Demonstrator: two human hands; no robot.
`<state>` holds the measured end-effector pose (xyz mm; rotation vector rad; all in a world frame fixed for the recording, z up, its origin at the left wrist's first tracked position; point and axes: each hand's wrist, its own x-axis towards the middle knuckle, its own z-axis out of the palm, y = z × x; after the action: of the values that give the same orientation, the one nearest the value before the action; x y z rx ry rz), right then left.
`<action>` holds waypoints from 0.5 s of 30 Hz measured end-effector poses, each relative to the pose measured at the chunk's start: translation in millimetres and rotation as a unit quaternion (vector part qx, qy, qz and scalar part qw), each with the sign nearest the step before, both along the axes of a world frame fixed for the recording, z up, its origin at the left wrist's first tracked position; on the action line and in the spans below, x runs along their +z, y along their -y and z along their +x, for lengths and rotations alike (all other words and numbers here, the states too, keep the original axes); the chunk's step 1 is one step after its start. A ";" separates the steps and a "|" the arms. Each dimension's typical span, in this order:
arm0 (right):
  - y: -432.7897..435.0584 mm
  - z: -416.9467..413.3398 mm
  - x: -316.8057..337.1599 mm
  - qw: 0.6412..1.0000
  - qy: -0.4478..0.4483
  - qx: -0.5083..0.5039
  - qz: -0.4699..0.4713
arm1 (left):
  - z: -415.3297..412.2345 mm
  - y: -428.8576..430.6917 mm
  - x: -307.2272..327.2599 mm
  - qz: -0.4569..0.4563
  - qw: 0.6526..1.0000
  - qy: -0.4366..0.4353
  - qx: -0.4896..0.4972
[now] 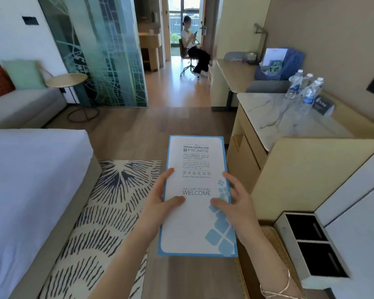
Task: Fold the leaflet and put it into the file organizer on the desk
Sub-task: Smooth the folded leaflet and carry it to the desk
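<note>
- Two hands hold one leaflet (196,195) in mid-air above the floor (138,134), between the bed (30,180) and the cabinet (289,152).
- Left hand (158,200): fingers spread and curled round the leaflet's left edge; thumb lies flat on the front, just below the word WELCOME. Grip is closed on the paper.
- Right hand (238,203): fingers spread behind and along the right edge; thumb presses the front near the blue tile print. Grip is closed on the paper.
- Leaflet state: one panel faces up, long and narrow, blue border, white field. Whether further panels lie folded behind it cannot be told.
- One thin bracelet (279,290) sits on the right wrist.
- Count, cabinet top: four water bottles (307,91) grouped near the wall, one dark card (323,105) just beside them. The top is pale marble.
- Count, desk (235,72): one blue file organizer (289,61) with papers standing in it, against the wall, well apart from the leaflet.
- Count, lower right: one white box (289,251) with two dark compartments.
- Room: wood floor; one patterned rug (108,212) beside the bed; one sofa (20,100) with two cushions; one round side table (67,80); one frosted glass partition (99,50).
- One person (194,46) sits on a swivel chair in the far doorway.
</note>
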<state>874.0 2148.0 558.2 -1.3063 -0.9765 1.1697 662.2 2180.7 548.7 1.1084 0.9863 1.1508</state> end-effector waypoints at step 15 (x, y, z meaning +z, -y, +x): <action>-415.3 82.3 -6.3 1.000 0.017 0.021 -0.006 | 79.8 -411.0 -14.8 -0.006 1.000 -0.008 0.020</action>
<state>956.3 2563.3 551.9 -1.3247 -1.0282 1.1901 742.0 2591.7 533.9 1.0944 1.0302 1.1690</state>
